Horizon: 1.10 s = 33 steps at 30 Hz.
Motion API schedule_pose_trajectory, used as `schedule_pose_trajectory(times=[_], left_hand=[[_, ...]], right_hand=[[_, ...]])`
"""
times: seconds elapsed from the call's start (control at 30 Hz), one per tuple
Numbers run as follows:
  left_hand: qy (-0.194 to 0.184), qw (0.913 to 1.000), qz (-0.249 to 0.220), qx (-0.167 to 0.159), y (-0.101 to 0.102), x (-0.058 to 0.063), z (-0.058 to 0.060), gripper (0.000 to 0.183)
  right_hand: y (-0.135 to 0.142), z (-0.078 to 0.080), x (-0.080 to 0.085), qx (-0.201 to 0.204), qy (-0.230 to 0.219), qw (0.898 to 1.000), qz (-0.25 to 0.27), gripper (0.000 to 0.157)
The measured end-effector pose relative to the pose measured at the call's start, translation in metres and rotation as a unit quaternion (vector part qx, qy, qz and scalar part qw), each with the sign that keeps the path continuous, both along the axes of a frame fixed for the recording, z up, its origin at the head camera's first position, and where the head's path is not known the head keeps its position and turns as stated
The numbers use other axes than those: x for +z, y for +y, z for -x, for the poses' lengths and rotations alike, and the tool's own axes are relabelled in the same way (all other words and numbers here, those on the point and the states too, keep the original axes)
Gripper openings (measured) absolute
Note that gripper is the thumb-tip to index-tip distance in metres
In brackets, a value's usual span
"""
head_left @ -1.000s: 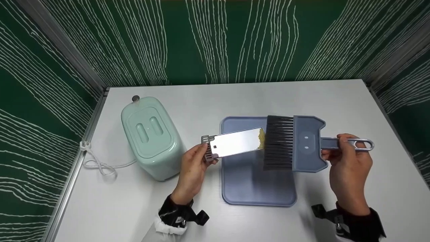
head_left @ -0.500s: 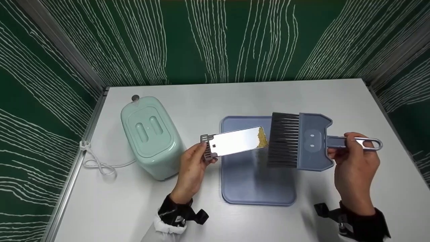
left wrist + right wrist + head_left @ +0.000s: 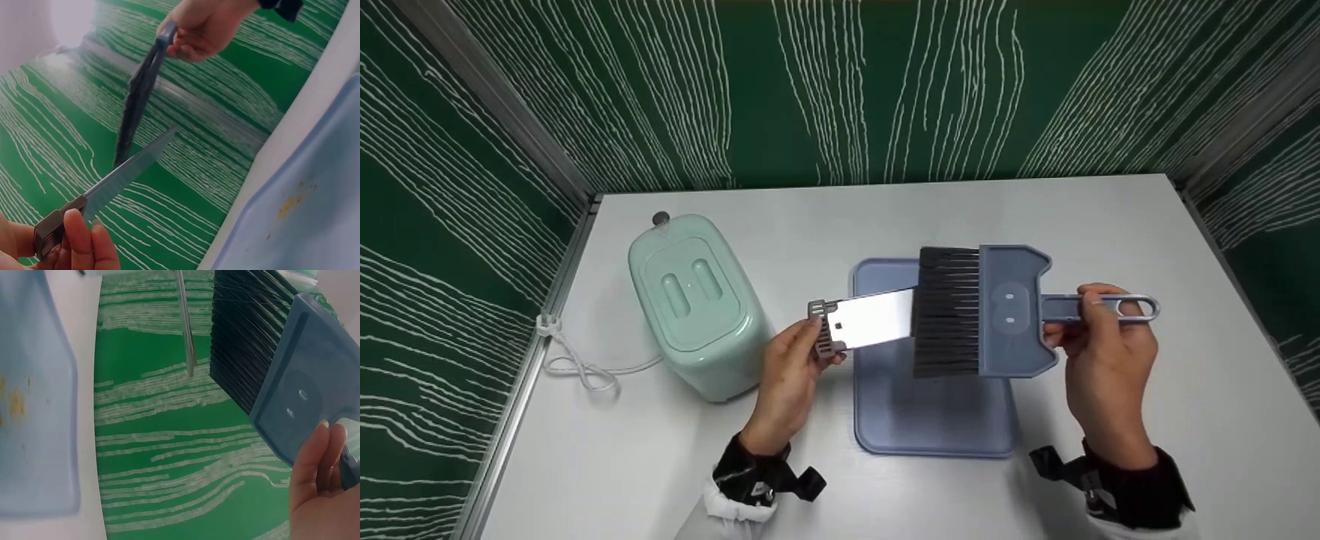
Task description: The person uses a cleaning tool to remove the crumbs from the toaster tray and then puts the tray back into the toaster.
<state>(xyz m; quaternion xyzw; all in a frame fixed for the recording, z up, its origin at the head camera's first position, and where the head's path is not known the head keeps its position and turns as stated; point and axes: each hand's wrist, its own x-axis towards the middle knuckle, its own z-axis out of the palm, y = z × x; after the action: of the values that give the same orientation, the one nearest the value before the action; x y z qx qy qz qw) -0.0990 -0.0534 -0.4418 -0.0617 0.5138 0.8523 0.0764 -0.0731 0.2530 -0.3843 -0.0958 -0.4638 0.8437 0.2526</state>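
Observation:
My left hand [image 3: 791, 382] pinches a shiny metal crumb tray [image 3: 877, 319] by its grey slotted end, holding it over a blue-grey tray [image 3: 937, 431]. From the right, my right hand [image 3: 1110, 367] grips the handle of a blue-grey hand brush with black bristles [image 3: 949, 311]. In the head view the bristles overlap the crumb tray's far end and hide it. The left wrist view has the brush [image 3: 138, 95] edge-on just above the metal strip [image 3: 135, 169]. Yellow-brown crumbs [image 3: 292, 203] lie on the blue-grey tray beneath.
A mint-green toaster [image 3: 697, 300] with a lid on top stands left of my left hand. Its white cord [image 3: 600, 373] lies coiled near the table's left edge. Green walls with white streaks [image 3: 870, 90] enclose the white table [image 3: 780, 217] at the back and sides.
The brush in my right hand first shifts slightly right, uncovering yellow crumbs at the crumb tray's end, then moves left across it and covers that end. The left hand stays nearly still.

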Motion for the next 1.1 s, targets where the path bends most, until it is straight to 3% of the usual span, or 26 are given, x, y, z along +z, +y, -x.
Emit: schedule_pose_trajectory(times=[0.33, 0.6, 0.87, 1.1], left_hand=[[-0.001, 1.0, -0.007, 0.005, 0.003, 0.0, 0.001, 0.033], [-0.005, 1.0, -0.005, 0.004, 0.003, 0.0, 0.0, 0.031], [0.0, 0.9997, -0.022, 0.004, 0.005, -0.001, 0.0, 0.029], [-0.009, 0.9998, -0.015, 0.007, 0.004, -0.001, 0.001, 0.029]], right_hand=[[-0.037, -0.004, -0.004, 0.089, -0.022, 0.988, -0.123, 0.018], [-0.06, -0.004, -0.005, 0.121, -0.025, 0.981, -0.148, 0.017], [-0.065, -0.004, -0.01, 0.112, 0.003, 0.966, -0.232, 0.016], [-0.063, -0.003, -0.012, 0.101, -0.003, 0.964, -0.247, 0.016]])
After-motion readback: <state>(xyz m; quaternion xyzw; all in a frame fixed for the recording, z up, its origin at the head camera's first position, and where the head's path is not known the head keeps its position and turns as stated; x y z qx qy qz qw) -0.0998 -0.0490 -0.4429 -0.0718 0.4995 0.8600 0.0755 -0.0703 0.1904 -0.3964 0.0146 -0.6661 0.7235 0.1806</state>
